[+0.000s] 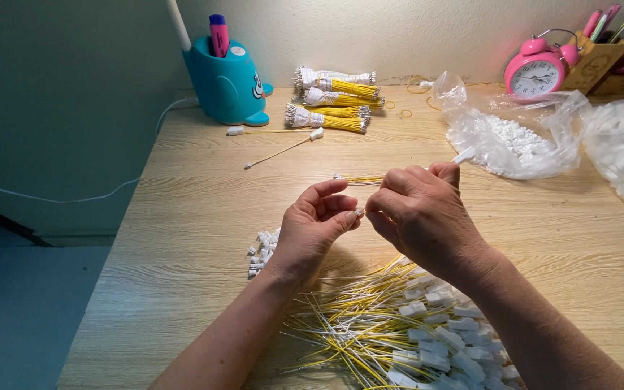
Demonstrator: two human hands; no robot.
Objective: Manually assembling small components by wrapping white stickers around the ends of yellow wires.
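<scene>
The wooden counter [182, 217] carries everything, its grain pale and streaked, running left to right. At its far right corner lie two crumpled clear plastic bags [514, 137] of small white plastic pieces, soft and glossy. At the near edge, under the forearms, spreads a loose heap of yellow wires [370, 332], thin and springy, many ending in blocky white connectors. At the far edge stand a smooth teal pen holder [222, 83] and three tied bundles of yellow wires [334, 101], with a round pink alarm clock [536, 68] toward the far right corner.

Above the counter's middle, the right hand [417, 217] is closed around a thin yellow wire [361, 178]. Its long axis runs nearly level, left to right: the bare metal tip points toward the left edge, and a white connector end sticks out past the knuckles toward the far right corner. The left hand [319, 220] pinches a tiny white piece between thumb and forefinger, touching the right fingertips. A small pile of white connectors [263, 249] lies just left of the left wrist.
</scene>
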